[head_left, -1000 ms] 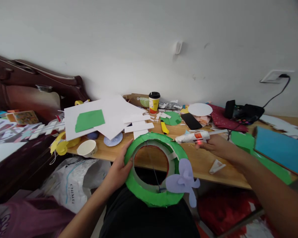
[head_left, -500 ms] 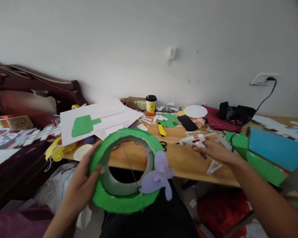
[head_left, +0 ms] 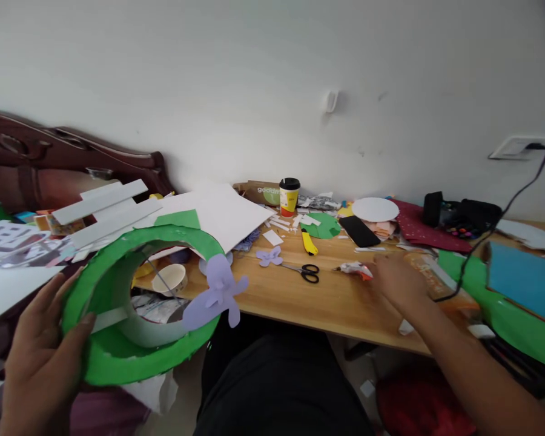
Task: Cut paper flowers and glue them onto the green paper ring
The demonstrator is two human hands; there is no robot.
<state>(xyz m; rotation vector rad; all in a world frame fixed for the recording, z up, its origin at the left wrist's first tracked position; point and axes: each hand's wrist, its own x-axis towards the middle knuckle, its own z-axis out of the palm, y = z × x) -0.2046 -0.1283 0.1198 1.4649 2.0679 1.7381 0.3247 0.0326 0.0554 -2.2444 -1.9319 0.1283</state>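
A green paper-covered ring is in my left hand, the thumb over its face and the other fingers behind. A purple paper flower sits on the ring's right side. Over the tabletop on the right, my right hand is closed around the rear of a white glue gun. The gun lies low at the wood, nozzle pointing left, its handle hidden by the hand. Left of the nozzle lie black-handled scissors and a second purple flower.
Behind are a yellow utility knife, a lidded paper cup, a black phone and a white disc. A black cord runs from the wall socket toward my right hand. White sheets and a white bowl are left.
My left hand has carried the ring left and tilted it, uncovering the scissors and second flower. The glue gun has come down lower to the table with my right hand. The view has shifted left.
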